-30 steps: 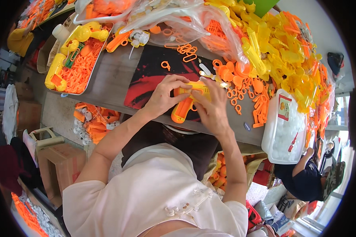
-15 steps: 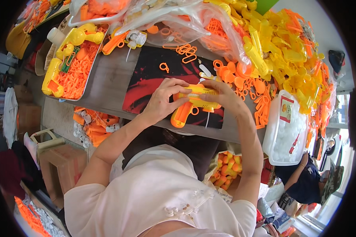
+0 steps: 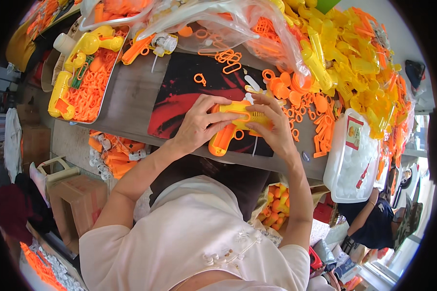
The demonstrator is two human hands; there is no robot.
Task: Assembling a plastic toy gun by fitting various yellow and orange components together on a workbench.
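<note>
A yellow and orange toy gun (image 3: 222,140) lies across the dark mat in front of me, its orange grip toward my body. My left hand (image 3: 199,119) is closed on its rear end, thumb and fingers on the upper body. My right hand (image 3: 273,125) grips the yellow front part, thumb below and fingers above. An orange piece (image 3: 241,116) lies along the gun's side between my fingertips; its exact shape is partly hidden. A thin white strip (image 3: 255,145) hangs below the front of the gun.
A dark mat with red streaks (image 3: 172,104) covers the table's middle. Loose orange rings and clips (image 3: 296,109) lie to the right, beside a white tub (image 3: 332,182). Yellow shells (image 3: 354,68) pile up behind. At left stands a tray of orange parts (image 3: 102,99); another person (image 3: 374,223) is at far right.
My right hand has shifted its fingers from over the gun's top to its front part, opening the view of the gun's side. My left hand keeps its hold.
</note>
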